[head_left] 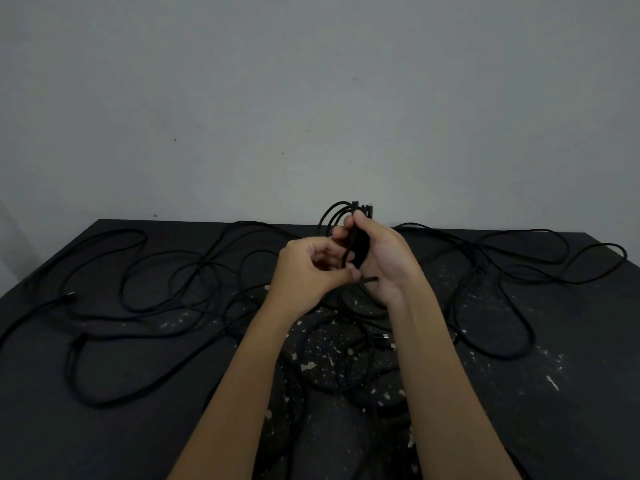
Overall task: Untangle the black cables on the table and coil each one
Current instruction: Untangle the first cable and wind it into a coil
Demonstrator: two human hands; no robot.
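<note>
Cable bundle [360, 244] upright between the hands, gripped in right hand [385, 263], loose tail [369, 279] pinched by left hand [307, 273].

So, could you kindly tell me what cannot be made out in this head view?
Head view: turns in the cable bundle, covered by the right hand and its fingers.
Head view: count of loose cables, black, crossing on the dark table.
Head view: connectors, too small to identify.
Head view: table coil, partly under the forearms.
</note>
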